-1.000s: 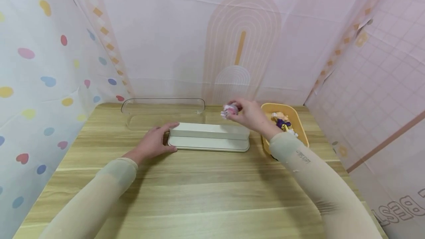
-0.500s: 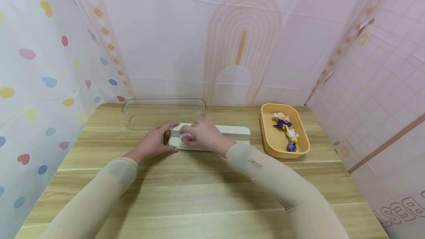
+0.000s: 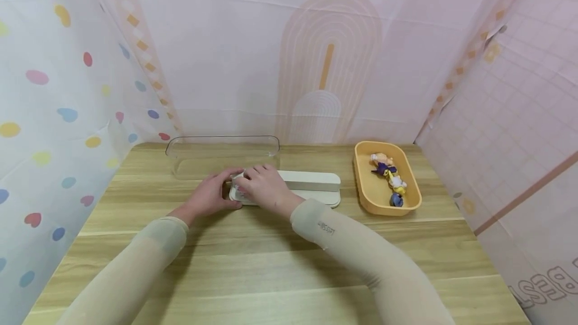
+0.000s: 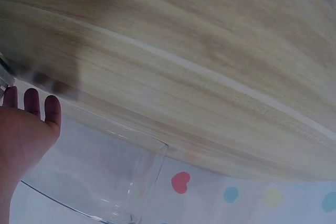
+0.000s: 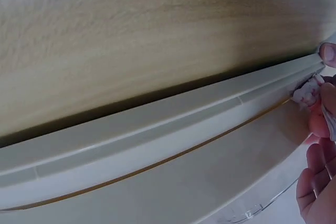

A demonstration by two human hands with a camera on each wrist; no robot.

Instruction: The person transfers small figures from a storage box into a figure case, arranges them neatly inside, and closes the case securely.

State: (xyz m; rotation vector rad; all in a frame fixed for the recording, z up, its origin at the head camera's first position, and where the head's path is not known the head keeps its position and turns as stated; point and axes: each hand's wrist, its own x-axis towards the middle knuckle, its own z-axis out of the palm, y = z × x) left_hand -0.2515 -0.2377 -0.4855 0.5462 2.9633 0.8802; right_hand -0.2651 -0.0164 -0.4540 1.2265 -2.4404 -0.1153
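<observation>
Cream two-step stand [image 3: 311,178] on the wooden table [image 3: 271,265] | left hand [image 3: 208,195]: gripping the stand's left end between thumb and fingers | right hand [image 3: 268,189]: pinching a pink-and-white figurine [image 5: 307,94] at the stand's left end | transparent box [image 3: 223,157]: behind-left of the stand | yellow tray [image 3: 372,192] with toy figurines [image 3: 385,169]: right of the stand

Smooth plastic base [image 3: 312,186], glossy clear box [image 3: 223,157], wood-grain table [image 3: 253,270]
</observation>
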